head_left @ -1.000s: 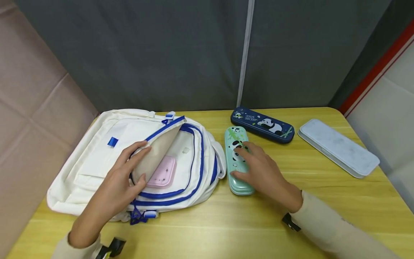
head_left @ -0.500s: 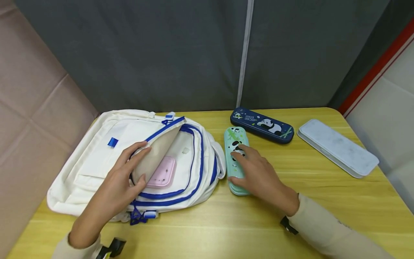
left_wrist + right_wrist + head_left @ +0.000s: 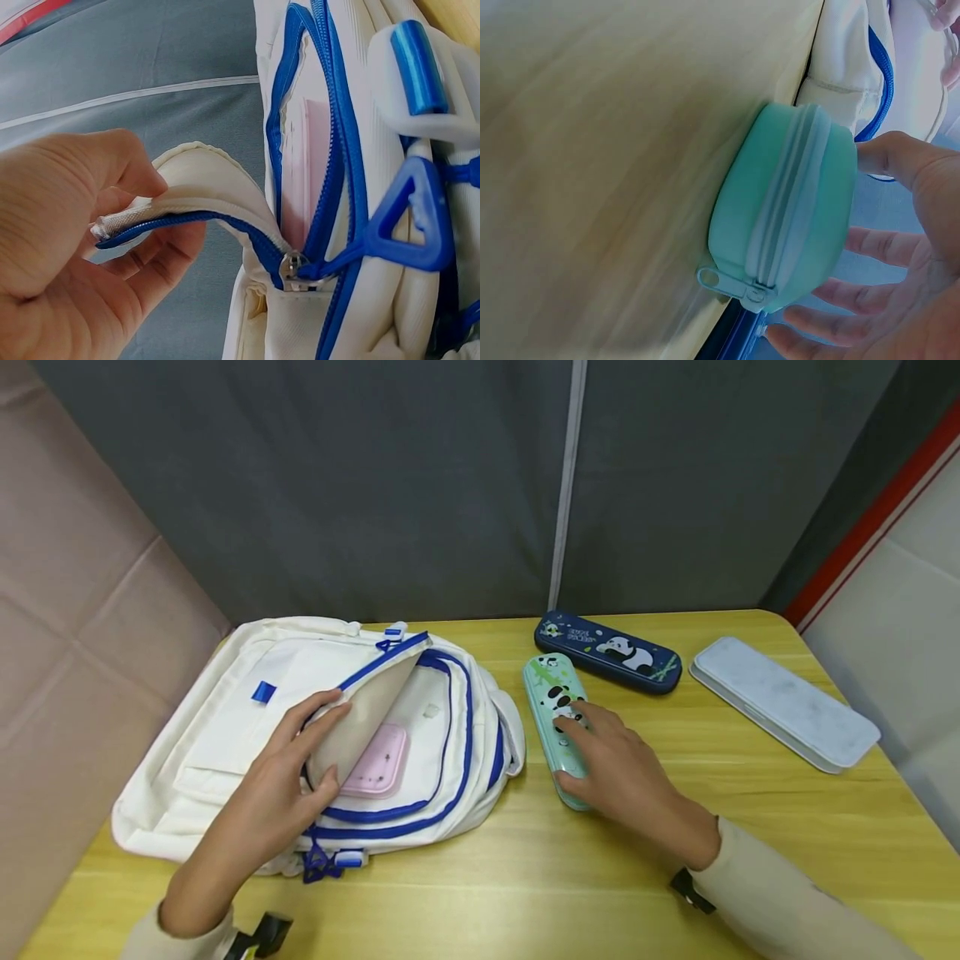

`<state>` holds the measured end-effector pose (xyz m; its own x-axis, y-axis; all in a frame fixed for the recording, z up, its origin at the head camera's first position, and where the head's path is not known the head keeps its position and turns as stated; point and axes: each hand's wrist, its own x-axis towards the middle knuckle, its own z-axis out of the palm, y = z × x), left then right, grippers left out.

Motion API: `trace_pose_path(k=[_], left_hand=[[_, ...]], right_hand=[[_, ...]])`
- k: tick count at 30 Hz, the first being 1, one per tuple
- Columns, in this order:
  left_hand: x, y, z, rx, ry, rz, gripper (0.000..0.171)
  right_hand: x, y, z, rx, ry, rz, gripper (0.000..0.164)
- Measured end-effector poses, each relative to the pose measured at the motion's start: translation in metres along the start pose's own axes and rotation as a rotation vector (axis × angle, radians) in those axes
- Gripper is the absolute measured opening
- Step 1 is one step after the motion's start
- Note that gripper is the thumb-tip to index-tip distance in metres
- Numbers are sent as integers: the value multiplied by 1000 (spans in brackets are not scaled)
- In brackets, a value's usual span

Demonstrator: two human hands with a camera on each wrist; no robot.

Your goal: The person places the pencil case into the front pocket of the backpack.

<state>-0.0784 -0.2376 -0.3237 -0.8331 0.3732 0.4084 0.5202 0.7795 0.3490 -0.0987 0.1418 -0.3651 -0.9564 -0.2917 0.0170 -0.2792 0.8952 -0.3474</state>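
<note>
My left hand (image 3: 281, 777) pinches the loose front pocket flap (image 3: 202, 180) of a white backpack (image 3: 217, 735) with blue zips, holding it raised. Inside the opened pocket lies a pink case (image 3: 378, 760), partly covered by the flap. To the bag's right, a mint-green pencil case (image 3: 546, 681) with panda pictures lies flat on the table. My right hand (image 3: 626, 772) rests over its lower half, fingers extended across the lid and thumb against the top near its close end. The right wrist view shows the mint-green case's end, with its zip shut and a hanging zip pull (image 3: 727, 283).
A navy panda pencil case (image 3: 607, 652) lies just behind the mint-green one. Further right is a pale marbled case (image 3: 787, 702). A dark grey curtain (image 3: 375, 485) hangs behind the wooden table (image 3: 480, 910), with padded walls at both sides.
The mint-green case has turned slightly, its near end swinging right, away from the backpack. My right hand shifted left, then back right with it. My left hand keeps its hold on the flap.
</note>
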Motion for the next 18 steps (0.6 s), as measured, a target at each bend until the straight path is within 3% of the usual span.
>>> trace_pose_path(k=[18], left_hand=[[-1,0,0,10,-4,1,75]], right_hand=[[-17,33,-10,6,18,32,57]])
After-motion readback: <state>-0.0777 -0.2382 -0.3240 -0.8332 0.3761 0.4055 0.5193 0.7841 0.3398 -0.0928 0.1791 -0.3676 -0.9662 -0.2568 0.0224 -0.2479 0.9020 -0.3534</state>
